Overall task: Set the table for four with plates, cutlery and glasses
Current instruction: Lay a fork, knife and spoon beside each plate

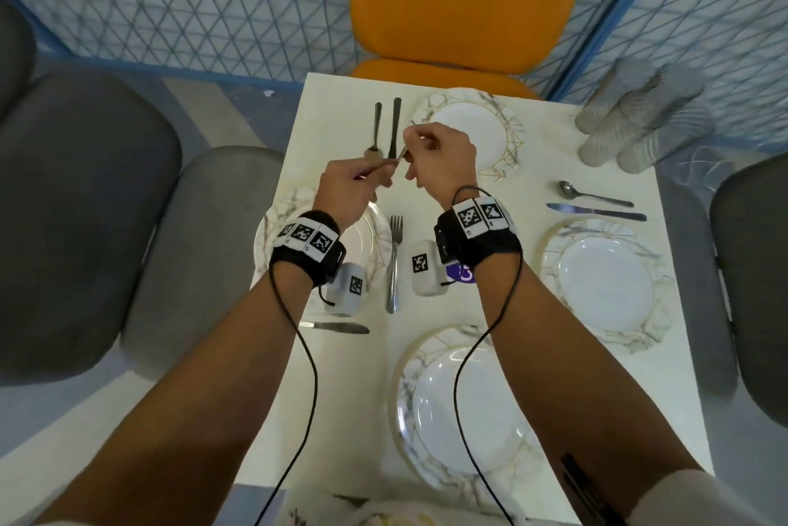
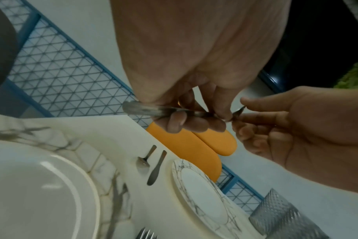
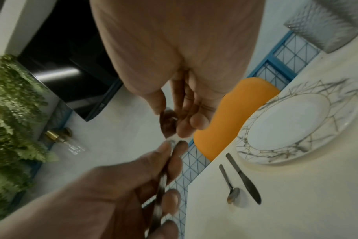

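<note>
Above the white table, both hands hold one metal spoon between them. My left hand grips its handle with curled fingers. My right hand pinches the bowl end between thumb and fingertips. Four marbled plates lie on the table: far, left partly under my left wrist, right and near. A spoon and knife lie left of the far plate. Another spoon and knife lie beyond the right plate.
A fork lies right of the left plate and a knife below it. Several ribbed glasses stand grouped at the far right corner. An orange chair stands at the far side, grey chairs at left and right.
</note>
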Demonstrator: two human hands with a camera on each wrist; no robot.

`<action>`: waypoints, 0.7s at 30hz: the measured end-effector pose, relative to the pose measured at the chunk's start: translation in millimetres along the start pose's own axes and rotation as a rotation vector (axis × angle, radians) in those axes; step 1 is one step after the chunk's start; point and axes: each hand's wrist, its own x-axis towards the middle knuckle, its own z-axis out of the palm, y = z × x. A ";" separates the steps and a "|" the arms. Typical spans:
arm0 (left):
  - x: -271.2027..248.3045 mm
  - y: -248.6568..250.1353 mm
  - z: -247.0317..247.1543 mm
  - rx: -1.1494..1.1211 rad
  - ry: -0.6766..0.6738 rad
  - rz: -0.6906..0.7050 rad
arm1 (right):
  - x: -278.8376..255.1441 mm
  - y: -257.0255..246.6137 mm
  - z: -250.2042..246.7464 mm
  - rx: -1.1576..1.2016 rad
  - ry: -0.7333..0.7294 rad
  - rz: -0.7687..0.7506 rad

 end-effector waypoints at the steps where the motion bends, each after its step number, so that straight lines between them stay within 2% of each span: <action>1: -12.6 -1.8 -1.2 0.005 -0.001 -0.012 | -10.6 2.3 -4.6 0.018 -0.011 0.001; 4: -50.8 -15.5 -8.3 0.050 -0.002 -0.084 | -42.3 17.9 -12.4 0.047 -0.074 0.036; 7: -95.6 -36.2 -12.7 0.122 -0.012 -0.226 | -74.9 41.1 -13.2 0.025 -0.097 0.057; 11: -154.1 -66.7 -16.9 -0.017 0.047 -0.384 | -114.5 71.1 -19.8 0.075 -0.154 0.169; 14: -186.4 -87.6 -19.7 -0.169 0.172 -0.433 | -137.2 94.8 -19.1 0.043 -0.218 0.215; 21: -222.9 -117.7 -24.6 -0.605 0.601 -0.525 | -185.3 124.3 2.4 -0.091 -0.375 0.261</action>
